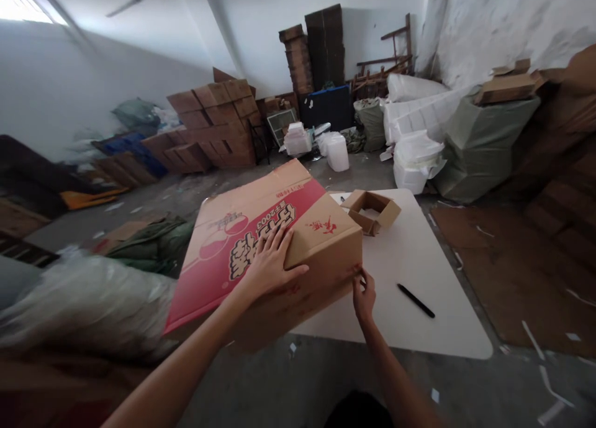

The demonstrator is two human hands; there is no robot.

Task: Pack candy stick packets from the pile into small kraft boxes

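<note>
A large cardboard box (321, 235) with a red band and printed characters rests tilted at the left part of a white table (395, 310). My left hand (272, 260) lies spread over the box's printed face, its thumb along the near edge. At the lower right corner of the box is my right hand (364, 294), its fingers curled around that corner. Part of the right fingers is hidden behind the cardboard. To the right of this hand a black pen (416, 300) lies on the tabletop. A small open carton (372, 212) stands beyond the big box.
Plastic-wrapped bundles (84, 297) and green cloth (158, 245) lie to the left. Stacked cartons (214, 123) stand at the back. White containers (338, 151), a green sack (479, 142) and flattened cardboard (507, 273) are beyond and right of the table. Scraps litter the floor.
</note>
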